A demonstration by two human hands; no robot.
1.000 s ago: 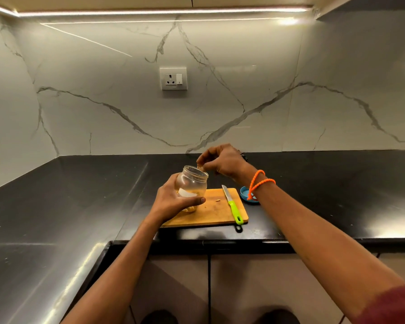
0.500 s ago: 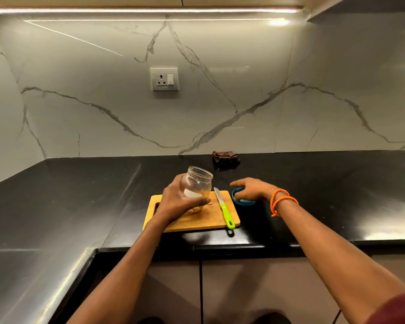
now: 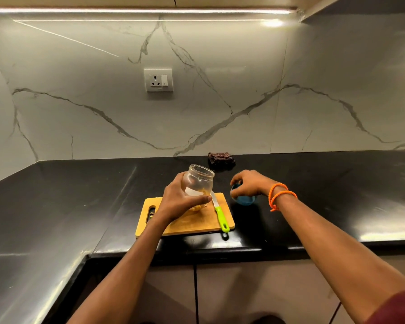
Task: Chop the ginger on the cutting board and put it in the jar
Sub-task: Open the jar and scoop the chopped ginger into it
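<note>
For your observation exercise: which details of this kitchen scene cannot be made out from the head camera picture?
- Jar contents: the left hand covers its lower half; only yellowish bits show.
- Blue lid: the right hand hides most of it.
- Knife blade: its tip is hidden behind the jar and thumb.
- Specks in the cutting board handle slot: too small to identify.
- Dark cloth: too small and dim to tell.

glossy black stone table [image 3: 337, 183] | white marble-veined backsplash wall [image 3: 243, 101] | white wall socket with switch [image 3: 158, 80] on the wall | crumpled dark brown checked cloth [image 3: 221, 158] at table's back edge | lit strip light [image 3: 138, 11] overhead
</note>
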